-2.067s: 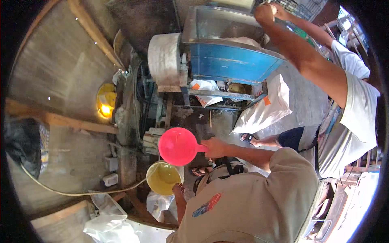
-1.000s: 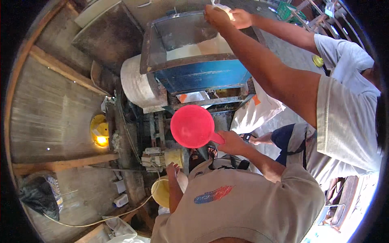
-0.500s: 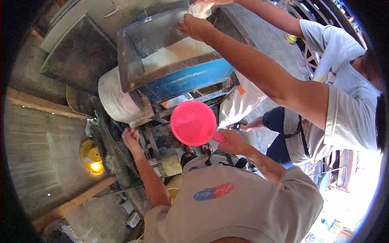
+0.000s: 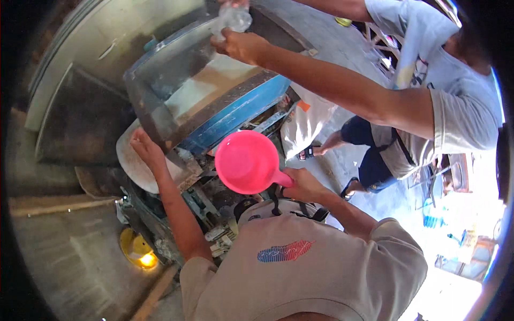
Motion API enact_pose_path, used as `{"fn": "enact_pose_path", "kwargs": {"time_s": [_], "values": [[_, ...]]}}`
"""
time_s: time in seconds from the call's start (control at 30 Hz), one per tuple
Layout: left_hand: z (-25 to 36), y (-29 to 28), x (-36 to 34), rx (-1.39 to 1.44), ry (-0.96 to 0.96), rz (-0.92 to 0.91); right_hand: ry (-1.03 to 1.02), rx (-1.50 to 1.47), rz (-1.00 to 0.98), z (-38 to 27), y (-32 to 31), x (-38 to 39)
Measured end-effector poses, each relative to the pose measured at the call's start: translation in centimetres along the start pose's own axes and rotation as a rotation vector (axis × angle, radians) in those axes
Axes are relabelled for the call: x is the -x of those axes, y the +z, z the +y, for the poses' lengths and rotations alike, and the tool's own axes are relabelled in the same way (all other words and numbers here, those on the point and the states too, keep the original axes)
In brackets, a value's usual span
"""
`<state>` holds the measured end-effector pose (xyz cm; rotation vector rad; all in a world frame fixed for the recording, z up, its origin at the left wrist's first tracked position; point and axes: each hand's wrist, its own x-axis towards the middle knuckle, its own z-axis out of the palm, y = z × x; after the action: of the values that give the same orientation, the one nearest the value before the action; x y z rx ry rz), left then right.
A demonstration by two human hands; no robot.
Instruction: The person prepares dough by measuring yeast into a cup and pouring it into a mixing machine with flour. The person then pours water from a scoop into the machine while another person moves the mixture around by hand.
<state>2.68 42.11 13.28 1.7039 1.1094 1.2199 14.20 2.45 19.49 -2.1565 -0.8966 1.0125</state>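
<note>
My right hand (image 4: 304,185) is closed round the handle of a pink plastic dipper (image 4: 247,162). Its round bowl faces up, and no contents can be made out in it. My left hand (image 4: 148,152) is raised with loosely bent fingers and nothing in it. It appears in front of a whitish rounded drum (image 4: 131,163) at the end of a blue-sided trough (image 4: 235,113); whether it touches the drum I cannot tell. Pale powder or dough-like material (image 4: 214,80) lies in the trough. Above it, a co-worker's hands hold a clear plastic bag (image 4: 234,19).
The co-worker's arm (image 4: 348,99) reaches across from the right. A white sack (image 4: 309,122) stands beside the trough. Machine parts (image 4: 206,206) lie below the drum. A dark panel (image 4: 83,120) leans at the left, and a yellow lamp-like object (image 4: 137,249) glows below it.
My left hand has risen toward the drum. The dipper stays in my right hand, slightly farther left. The co-worker's bag looks clearer and less white. The whole view has shifted.
</note>
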Motion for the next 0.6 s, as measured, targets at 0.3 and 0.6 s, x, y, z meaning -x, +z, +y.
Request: {"fn": "enact_pose_path", "kwargs": {"time_s": [0.3, 0.6], "values": [[1.4, 0.7, 0.7, -0.082, 0.013, -0.006, -0.01, -0.078, 0.028, -1.9, -0.2, 0.5], [-3.8, 0.4, -2.1, -0.227, 0.105, -0.008, -0.2, -0.021, 0.207, 2.5, 2.3, -0.7]]}}
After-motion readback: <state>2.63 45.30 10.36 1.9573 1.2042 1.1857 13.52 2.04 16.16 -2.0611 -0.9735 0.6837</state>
